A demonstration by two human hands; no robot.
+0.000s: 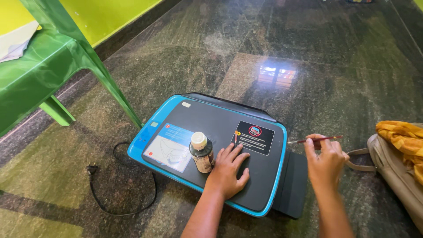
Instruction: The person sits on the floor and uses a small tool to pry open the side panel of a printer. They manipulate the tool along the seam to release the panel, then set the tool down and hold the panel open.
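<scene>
The printer [211, 150] is steadied by the left hand [229, 169], laid open and flat on its lid. A small bottle [202, 152] stands at that hand's nine o'clock. A thin brush [315, 140] is pinched in the closed right hand [325, 161], ready for use.

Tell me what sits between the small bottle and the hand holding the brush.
In the head view, the left hand lies flat on the printer lid, between the bottle and the right hand.

I sit on a dark, polished stone floor [308, 48] flecked with green and grey. A bright window reflection [276, 76] shines on it ahead of me. To my left stands a green plastic chair [44, 61] beside a lime-yellow wall [105, 15] with a dark skirting strip.
</scene>
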